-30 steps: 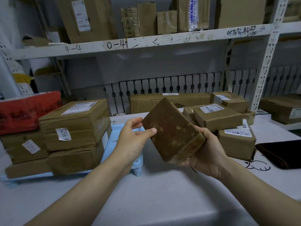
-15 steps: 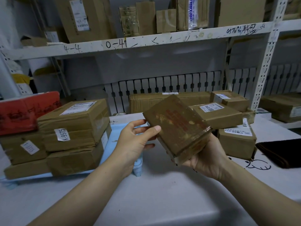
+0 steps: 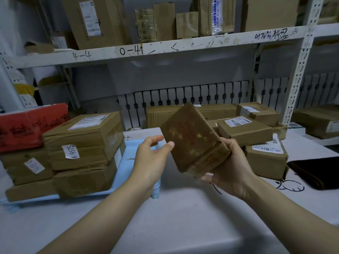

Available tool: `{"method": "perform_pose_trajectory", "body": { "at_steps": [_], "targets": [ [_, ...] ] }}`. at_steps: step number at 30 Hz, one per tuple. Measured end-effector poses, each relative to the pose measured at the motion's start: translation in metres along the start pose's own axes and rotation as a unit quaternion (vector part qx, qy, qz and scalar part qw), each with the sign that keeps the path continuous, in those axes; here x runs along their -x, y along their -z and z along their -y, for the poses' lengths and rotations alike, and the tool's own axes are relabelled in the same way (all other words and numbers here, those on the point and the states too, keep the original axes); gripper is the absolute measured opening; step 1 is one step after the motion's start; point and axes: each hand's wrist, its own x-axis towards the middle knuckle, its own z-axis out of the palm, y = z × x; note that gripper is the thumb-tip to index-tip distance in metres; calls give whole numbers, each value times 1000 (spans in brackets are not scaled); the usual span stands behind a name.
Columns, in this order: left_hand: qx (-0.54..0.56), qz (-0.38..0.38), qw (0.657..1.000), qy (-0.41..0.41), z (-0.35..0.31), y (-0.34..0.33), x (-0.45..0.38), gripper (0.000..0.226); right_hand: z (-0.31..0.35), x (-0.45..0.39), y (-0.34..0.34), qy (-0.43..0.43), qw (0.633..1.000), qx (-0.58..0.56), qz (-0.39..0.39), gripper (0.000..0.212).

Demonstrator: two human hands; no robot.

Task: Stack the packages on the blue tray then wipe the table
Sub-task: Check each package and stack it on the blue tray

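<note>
- Far left, a red parcel [image 3: 31,125] with black printing lies on top of taped cardboard boxes, its wrap smooth and slightly glossy
- Beside it the stacked boxes [image 3: 82,153] sit on the blue tray [image 3: 132,153]; they are square-edged brown card under shiny tape, with white paper labels, one reading K-9575. The tray is pale plastic on short legs, and its right end is bare
- The left hand [image 3: 150,162] hovers over that bare end with fingers spread and loosely bent, its grip apart; the thumb tip is just at the near edge of the held box. Half a second ago the thumb and fingers seemed closer on that edge, so the hand looks to have loosened
- The brown box [image 3: 194,142] is in the air between both hands, above the white surface [image 3: 183,217] and just right of the tray, tilted with one corner up. It is a flat block of worn, blotchy card with faint red print; it has turned slightly since a second ago. I judge it is about to go onto the tray
- The right hand [image 3: 233,169] cups it from below and the side, grip clamped on the box
- Right of that, more labelled boxes [image 3: 245,129] wait on the surface, so stacking is unfinished
- Far right lies a dark folded cloth [image 3: 319,173], soft-looking, likely for the wiping
</note>
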Motion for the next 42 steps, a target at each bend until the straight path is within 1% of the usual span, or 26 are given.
{"method": "perform_pose_trajectory", "body": {
  "at_steps": [3,6,8,11,13,14,15,17,18,19,20,22,25,26,27,28,30,32,34,36,37,39,40,41,42],
  "targets": [
    [-41,15,999,-29,-4,-1,8,52,3,-2,-7,60,992,74,-81,45],
    [-21,70,996,-58,-12,-7,17,51,5,2,-21,117,972,181,-90,35],
    [23,103,993,-51,-17,-12,20,50,5,3,-27,146,963,208,-91,37],
    [73,94,992,-33,-17,-9,15,62,7,3,-31,175,955,212,-115,42],
    [82,73,994,-18,-15,-4,11,79,8,3,-31,195,946,225,-125,29],
    [90,65,994,-3,-14,-2,10,82,9,3,-32,206,942,235,-120,23],
    [102,64,993,6,-15,0,10,78,9,4,-32,220,939,239,-113,22],
    [135,65,989,15,-15,3,11,58,9,7,-36,248,932,247,-93,38],
    [152,60,986,23,-16,5,11,52,10,8,-39,259,927,257,-82,47],
    [161,56,985,28,-16,6,10,55,10,9,-40,266,923,268,-73,55],
    [169,52,984,32,-16,8,10,63,10,9,-42,270,920,275,-67,61],
    [184,44,981,40,-18,12,8,73,12,11,-49,264,922,277,-53,68],
    [221,44,973,49,-26,18,9,63,12,8,-58,228,933,276,-38,83],
    [232,47,970,51,-29,21,9,60,12,8,-61,216,937,272,-32,82],
    [239,51,968,48,-32,25,9,58,12,8,-65,203,943,262,-21,75],
    [242,55,968,42,-33,29,8,59,12,8,-69,189,950,247,-8,62],
    [244,66,967,36,-37,41,7,68,11,8,-79,162,963,213,29,42],
    [244,71,967,31,-40,55,5,74,10,7,-94,151,967,201,51,36],
    [234,65,970,15,-43,71,2,73,9,5,-115,151,968,194,57,34],
    [219,36,975,-10,-45,91,-3,76,9,-1,-138,151,968,189,66,28],
    [209,14,978,-19,-47,100,-5,84,10,-4,-149,153,967,192,71,27],
    [183,-56,981,-35,-49,124,-6,102,10,-12,-175,152,964,200,85,29],
    [165,-88,981,-45,-50,137,-6,101,11,-15,-188,147,963,207,92,31],
    [144,-116,981,-55,-50,149,-5,91,11,-20,-199,141,961,215,105,33],
    [128,-138,980,-63,-50,161,-4,76,12,-22,-212,133,958,224,119,36]
  ]
}}
